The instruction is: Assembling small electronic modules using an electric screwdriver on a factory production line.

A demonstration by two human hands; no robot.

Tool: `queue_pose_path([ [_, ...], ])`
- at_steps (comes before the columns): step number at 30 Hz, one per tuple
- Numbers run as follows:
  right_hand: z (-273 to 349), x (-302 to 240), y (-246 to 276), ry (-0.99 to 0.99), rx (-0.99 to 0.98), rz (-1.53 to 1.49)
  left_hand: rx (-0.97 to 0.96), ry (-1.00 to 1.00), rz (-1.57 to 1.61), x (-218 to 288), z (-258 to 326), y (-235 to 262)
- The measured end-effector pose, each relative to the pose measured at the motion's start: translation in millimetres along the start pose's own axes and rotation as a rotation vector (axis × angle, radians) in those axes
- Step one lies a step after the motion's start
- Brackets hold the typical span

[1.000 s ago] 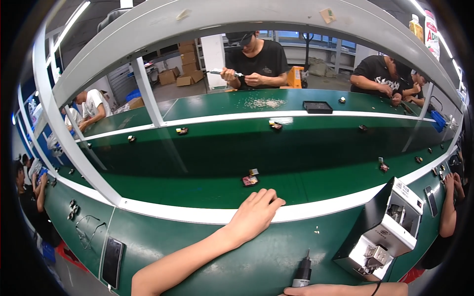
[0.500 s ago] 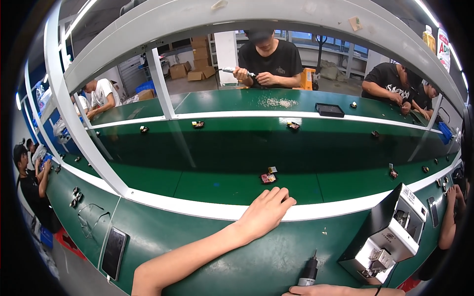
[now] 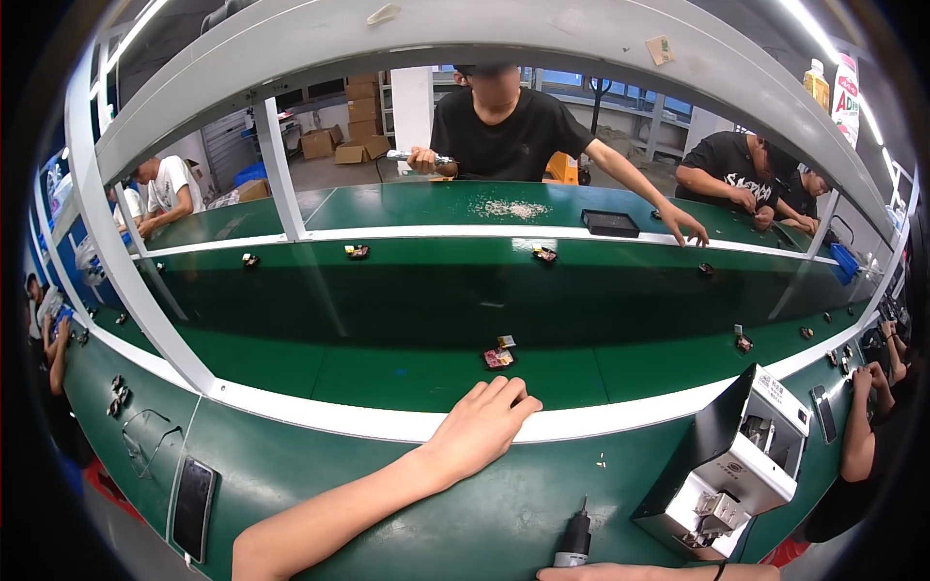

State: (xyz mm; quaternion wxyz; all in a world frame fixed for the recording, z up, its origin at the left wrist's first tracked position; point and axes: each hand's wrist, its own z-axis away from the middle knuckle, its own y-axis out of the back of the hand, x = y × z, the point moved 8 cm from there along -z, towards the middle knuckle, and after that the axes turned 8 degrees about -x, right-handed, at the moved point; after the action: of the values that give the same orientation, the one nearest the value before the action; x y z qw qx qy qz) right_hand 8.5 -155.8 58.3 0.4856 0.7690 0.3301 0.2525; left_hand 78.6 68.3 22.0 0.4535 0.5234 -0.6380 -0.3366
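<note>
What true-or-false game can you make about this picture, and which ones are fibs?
1. The right hand holds a screwdriver. True.
2. The left hand holds the glasses. False: the left hand is at the white strip, and the glasses lie on the near table.
3. A phone lies to the right of the glasses. True.
4. The black tray is round. False: the tray is rectangular.
5. A machine stands left of the screwdriver. False: the machine is on its right.

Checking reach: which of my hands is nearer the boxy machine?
Right. Your right hand is left and nearside of the machine; your left hand is farther left, by the white rail.
</note>
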Motion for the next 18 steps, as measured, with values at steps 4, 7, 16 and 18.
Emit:
queue_pose_path([
  [4, 1.3, 3.3, -3.3, 0.02, 0.033, -0.034, 0.0, 0.024, -0.024, -5.5, 5.4, -0.1],
  [7, -0.3, 1.9, -0.8, 0.015, 0.024, -0.014, 0.001, 0.015, -0.018, -3.4, 2.8, -0.3],
  [16, 0.1, 2.5, -1.6, 0.008, 0.026, -0.019, -0.009, 0.018, 0.002, -2.5, 1.9, 1.0],
  [18, 0.1, 2.7, -1.3, 0.009, 0.027, -0.019, -0.009, 0.016, 0.002, -2.8, 2.4, 0.7],
])
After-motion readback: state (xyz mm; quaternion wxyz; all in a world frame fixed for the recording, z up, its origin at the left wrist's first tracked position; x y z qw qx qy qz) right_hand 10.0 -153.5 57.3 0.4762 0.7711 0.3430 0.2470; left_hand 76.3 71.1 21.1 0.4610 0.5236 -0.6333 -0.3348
